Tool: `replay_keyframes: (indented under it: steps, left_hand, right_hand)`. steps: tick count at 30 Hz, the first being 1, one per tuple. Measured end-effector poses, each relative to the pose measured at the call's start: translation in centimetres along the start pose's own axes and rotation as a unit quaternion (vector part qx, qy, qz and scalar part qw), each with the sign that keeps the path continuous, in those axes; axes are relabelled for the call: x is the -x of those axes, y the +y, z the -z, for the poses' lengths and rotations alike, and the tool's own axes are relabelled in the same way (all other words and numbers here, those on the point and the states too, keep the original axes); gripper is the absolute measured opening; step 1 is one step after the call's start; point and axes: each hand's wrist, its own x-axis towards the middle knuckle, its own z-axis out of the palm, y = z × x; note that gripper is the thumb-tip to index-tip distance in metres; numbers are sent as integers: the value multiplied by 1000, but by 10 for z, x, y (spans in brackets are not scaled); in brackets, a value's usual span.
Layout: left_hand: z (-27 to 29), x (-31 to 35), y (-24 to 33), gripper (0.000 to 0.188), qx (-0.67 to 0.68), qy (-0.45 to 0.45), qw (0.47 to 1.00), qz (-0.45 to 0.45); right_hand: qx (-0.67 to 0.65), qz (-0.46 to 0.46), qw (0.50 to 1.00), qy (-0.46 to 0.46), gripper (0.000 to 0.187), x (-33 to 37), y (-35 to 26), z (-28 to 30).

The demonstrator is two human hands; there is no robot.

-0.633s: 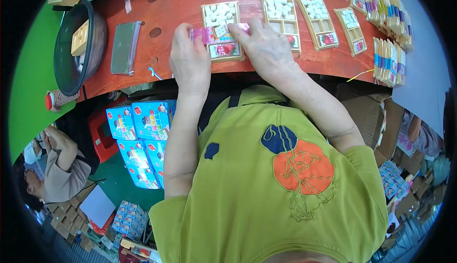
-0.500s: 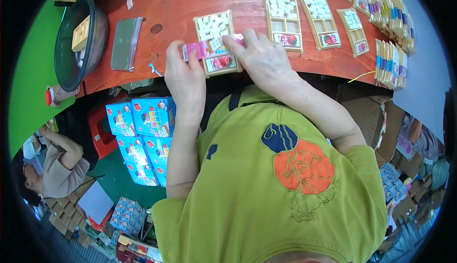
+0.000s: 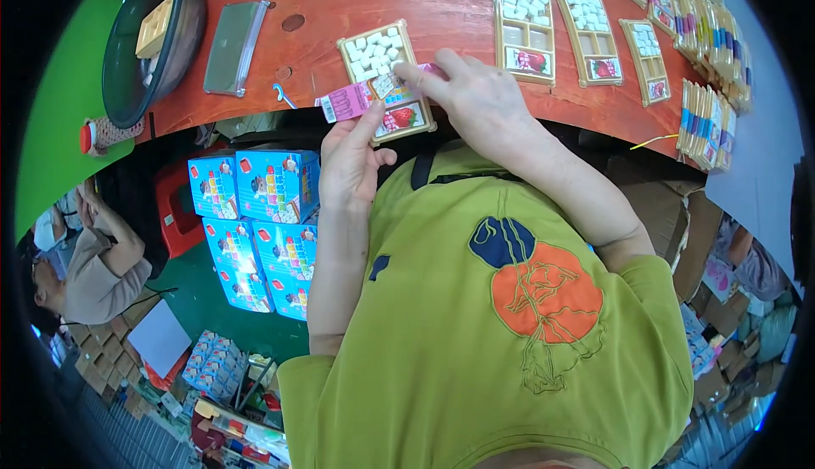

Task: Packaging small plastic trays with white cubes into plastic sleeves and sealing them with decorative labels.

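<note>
A cream plastic tray [image 3: 376,51] lies tilted near the table's front edge, white pillow-shaped pieces filling its far compartment. A strawberry picture card [image 3: 399,120] sits in its near end. Across its middle lies a pink printed paper band [image 3: 346,102], whose left end sticks out past the tray. My right hand [image 3: 482,94] grips the band's right end, thumb and forefinger over the tray. My left hand [image 3: 350,159] is at the tray's near left corner. Its thumb reaches up to the band's lower edge, while its other fingers are loosely bent and apart below.
Several similar filled trays [image 3: 524,34] stand right, beside stacks of banded trays [image 3: 707,121]. A dark basin [image 3: 115,87] and a flat clear-lidded case [image 3: 231,49] are left. Blue printed boxes [image 3: 276,185] are stacked below the table. Another person [image 3: 106,257] sits far left.
My left hand has let go of the band's left end and moved down and right. The tray and band have turned slightly. My right hand stays at the band's right end.
</note>
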Motion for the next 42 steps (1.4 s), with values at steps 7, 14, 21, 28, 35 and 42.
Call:
replay_keyframes:
  steps: [7,14,21,28,35,42]
  left_hand:
    - [2,15,-11,21,70,-67,992,-76]
    - [-31,21,-4,20,43,-88,987,-131]
    - [-53,21,-3,14,6,-40,976,-212]
    - [-69,19,-1,37,-64,69,933,-348]
    - [-51,30,10,33,-282,98,734,-611]
    - [-66,41,34,31,-411,-47,571,-709]
  right_hand:
    - [-570,-196,793,88,17,0,8,-19]
    - [-724,-201,656,76,16,3,4,-16]
    - [-768,-166,618,20,30,9,19,0]
    - [-613,-157,768,99,31,13,-9,21]
    - [-305,176,885,305,31,3,-8,37]
    - [-321,228,886,245,26,3,12,60]
